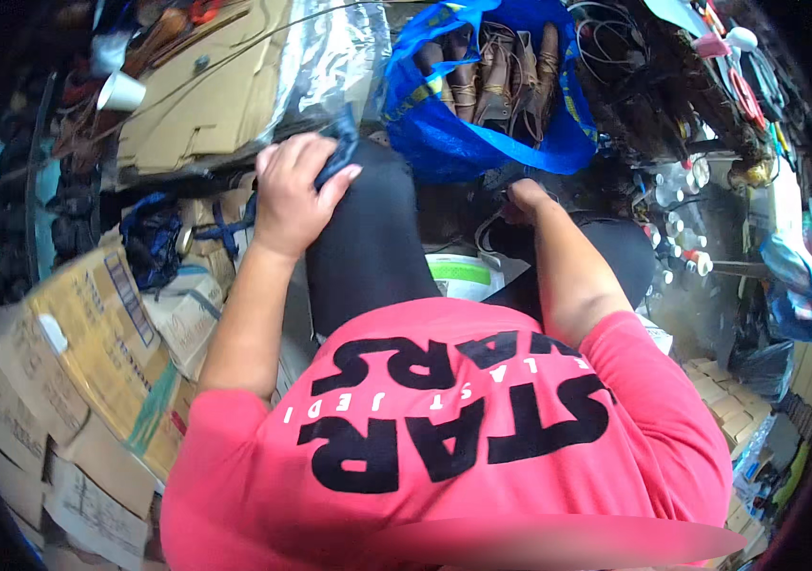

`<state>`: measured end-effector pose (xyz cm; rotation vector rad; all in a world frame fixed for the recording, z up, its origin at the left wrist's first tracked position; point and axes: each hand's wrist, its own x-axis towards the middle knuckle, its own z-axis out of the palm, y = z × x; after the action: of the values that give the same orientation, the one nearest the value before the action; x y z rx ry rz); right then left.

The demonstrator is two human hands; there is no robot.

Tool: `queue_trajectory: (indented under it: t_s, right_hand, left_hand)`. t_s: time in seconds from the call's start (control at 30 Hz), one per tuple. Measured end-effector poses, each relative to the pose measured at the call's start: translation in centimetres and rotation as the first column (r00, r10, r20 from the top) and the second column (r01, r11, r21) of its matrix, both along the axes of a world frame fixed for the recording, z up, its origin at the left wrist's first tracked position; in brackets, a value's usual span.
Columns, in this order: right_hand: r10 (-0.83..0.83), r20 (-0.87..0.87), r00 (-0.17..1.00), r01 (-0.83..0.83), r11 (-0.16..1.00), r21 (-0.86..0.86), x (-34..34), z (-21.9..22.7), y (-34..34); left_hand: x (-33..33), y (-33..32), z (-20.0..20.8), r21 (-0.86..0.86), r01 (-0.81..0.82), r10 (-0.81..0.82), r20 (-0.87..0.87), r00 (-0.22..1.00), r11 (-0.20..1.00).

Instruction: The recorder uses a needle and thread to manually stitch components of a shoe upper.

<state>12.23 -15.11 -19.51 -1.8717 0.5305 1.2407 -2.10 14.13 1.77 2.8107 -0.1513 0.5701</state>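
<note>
My left hand (293, 195) is closed round a crumpled dark bluish piece (339, 157), blurred by motion, above my left knee. Whether it is cloth or plastic I cannot tell. Between my knees, my right hand (526, 200) is closed beside a dark thing in shadow; its fingers are partly hidden and what they hold is unclear. A thin pale cord or strap (484, 236) loops down just below that hand. Just beyond both hands stands a blue bag (482, 157) with several brown lace-up leather boots (496, 71) inside.
A white tub with a green band (461, 276) sits between my legs. Cardboard boxes (92, 324) crowd the left. At the far left are flat cardboard (192, 105), a white cup (121, 92) and clear plastic sheeting (334, 57). Several bottles (677, 233) stand on the right.
</note>
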Motion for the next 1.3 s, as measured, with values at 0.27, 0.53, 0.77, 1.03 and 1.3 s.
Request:
queue_trajectory:
  t_s: [0.27,0.53,0.77,1.03,1.3]
  right_hand:
    - [0.607,0.675,0.419,-0.5,0.775,-0.387,-4.3,10.4,-3.1]
    - [0.183,0.879,0.441,-0.595,0.792,0.134,-7.6,19.8,4.5]
    - [0.249,0.938,0.242,-0.678,0.735,-0.02,-7.8,21.4,8.3]
    - [0.292,0.928,0.232,-0.669,0.741,-0.066,-7.4,20.4,8.7]
    - [0.28,0.934,0.222,-0.662,0.746,-0.066,-7.2,20.1,8.7]
  left_hand:
    - [-1.7,-0.9,-1.2,-0.24,0.03,-0.02,0.041,0.999,0.97]
    - [-0.9,-1.0,-2.1,-0.201,-0.008,0.026,0.084,0.996,0.98]
    - [-1.1,-0.9,-1.9,-0.154,-0.005,0.012,0.047,0.999,0.988]
    - [-1.0,-0.6,-1.9,-0.156,0.015,-0.009,0.037,0.999,0.988]
    - [-0.7,-0.6,-1.8,-0.153,0.018,-0.015,0.021,1.0,0.988]
